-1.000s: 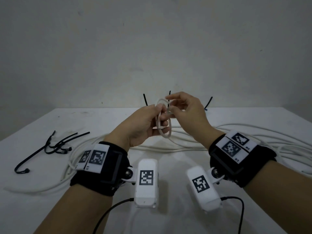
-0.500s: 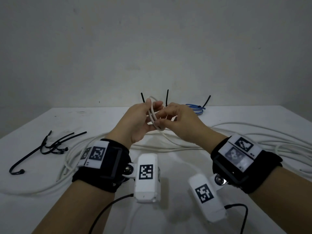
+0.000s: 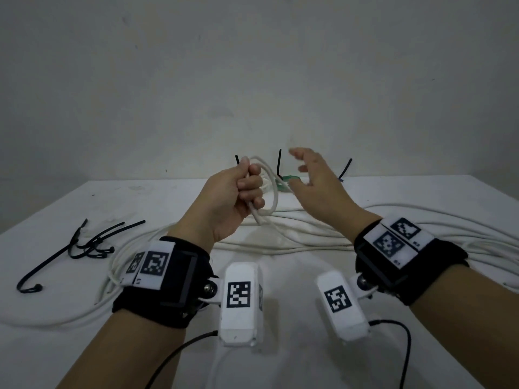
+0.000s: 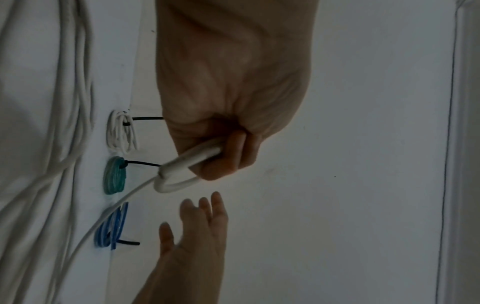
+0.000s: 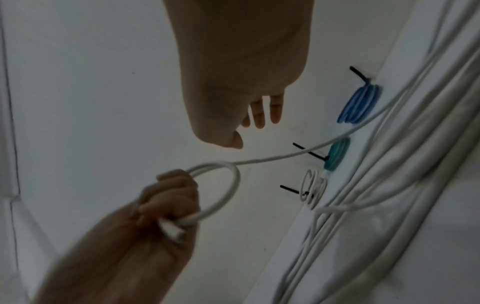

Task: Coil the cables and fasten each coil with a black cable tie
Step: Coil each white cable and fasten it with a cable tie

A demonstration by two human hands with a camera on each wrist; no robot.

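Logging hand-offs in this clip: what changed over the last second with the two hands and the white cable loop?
The right hand let go of the thin white cable loop and drew away to the right, fingers now spread. The left hand keeps gripping the loop, held above the white table. The loose black cable ties at the left and the three tied coils at the back stayed put.

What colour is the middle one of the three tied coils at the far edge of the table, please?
The middle coil is teal green, clearest in the left wrist view.
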